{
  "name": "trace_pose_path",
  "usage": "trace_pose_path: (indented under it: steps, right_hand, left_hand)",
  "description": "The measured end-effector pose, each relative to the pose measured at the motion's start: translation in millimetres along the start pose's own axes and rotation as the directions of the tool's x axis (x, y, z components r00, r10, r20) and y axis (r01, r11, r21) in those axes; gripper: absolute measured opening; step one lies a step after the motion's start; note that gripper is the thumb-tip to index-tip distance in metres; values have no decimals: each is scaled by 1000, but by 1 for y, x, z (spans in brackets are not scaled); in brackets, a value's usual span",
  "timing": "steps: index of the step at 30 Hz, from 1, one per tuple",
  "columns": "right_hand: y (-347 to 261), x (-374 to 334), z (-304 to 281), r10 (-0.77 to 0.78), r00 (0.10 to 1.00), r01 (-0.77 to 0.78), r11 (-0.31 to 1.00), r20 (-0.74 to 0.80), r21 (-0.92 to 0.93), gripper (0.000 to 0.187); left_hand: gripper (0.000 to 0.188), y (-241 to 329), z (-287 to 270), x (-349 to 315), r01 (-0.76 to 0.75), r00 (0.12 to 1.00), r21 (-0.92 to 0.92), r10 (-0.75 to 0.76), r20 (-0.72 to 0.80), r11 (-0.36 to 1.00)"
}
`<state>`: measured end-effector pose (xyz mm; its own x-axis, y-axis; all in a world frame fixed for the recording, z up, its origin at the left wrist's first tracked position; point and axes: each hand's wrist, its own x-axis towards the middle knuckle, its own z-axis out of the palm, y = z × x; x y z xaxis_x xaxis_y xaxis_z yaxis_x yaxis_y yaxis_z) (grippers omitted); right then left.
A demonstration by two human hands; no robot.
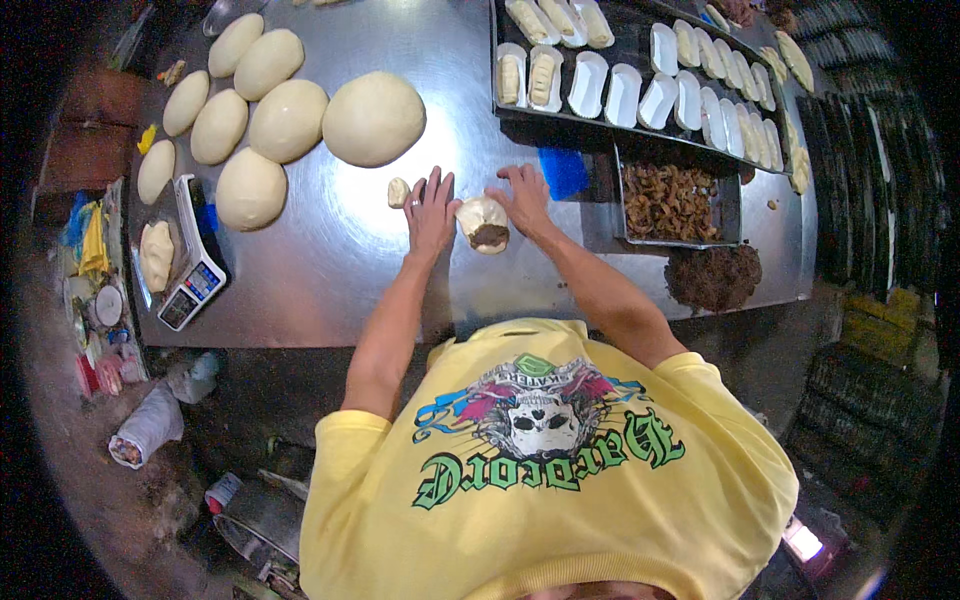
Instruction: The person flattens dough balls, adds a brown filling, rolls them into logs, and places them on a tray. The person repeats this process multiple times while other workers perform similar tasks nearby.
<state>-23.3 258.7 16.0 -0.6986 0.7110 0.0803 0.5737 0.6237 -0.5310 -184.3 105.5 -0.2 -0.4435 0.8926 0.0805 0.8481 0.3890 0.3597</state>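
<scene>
A piece of pale dough (482, 213) with brown filling showing at its near end lies on the metal table between my hands. My left hand (431, 217) rests on the table left of it, fingers stretched out and a ring on one of them. My right hand (524, 203) is at the dough's right side, fingers apart and slightly bent, with the thumb side at its edge. Neither hand is closed around anything. A small dough lump (398, 193) sits just left of my left fingers.
Several large dough balls (374, 119) stand at the far left, near a digital scale (194, 290) holding dough. On the right are a black tray (560, 122) of paper-lined pastries, a metal pan (684, 241) of brown filling, a dark crumbly heap (714, 277) and a blue patch (564, 173).
</scene>
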Motion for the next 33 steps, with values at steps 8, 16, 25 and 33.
trace_pose_path:
  steps: [8,16,25,33]
  right_hand:
    - [13,-21,-27,45,983,-35,998,180,-61,49]
    - [9,-78,-11,-445,878,400,886,179,236,48]
    - [-18,-78,-18,-346,935,317,913,75,257,43]
    - [-3,-73,-1,-396,918,390,893,-17,223,24]
  left_hand:
    - [51,-20,7,-11,-152,988,-131,147,-51,980]
    - [58,38,-7,-48,-347,932,-446,355,-68,825]
    - [37,22,33,-57,-291,956,-359,256,-142,887]
    - [40,54,2,-58,-164,976,-504,65,-209,848]
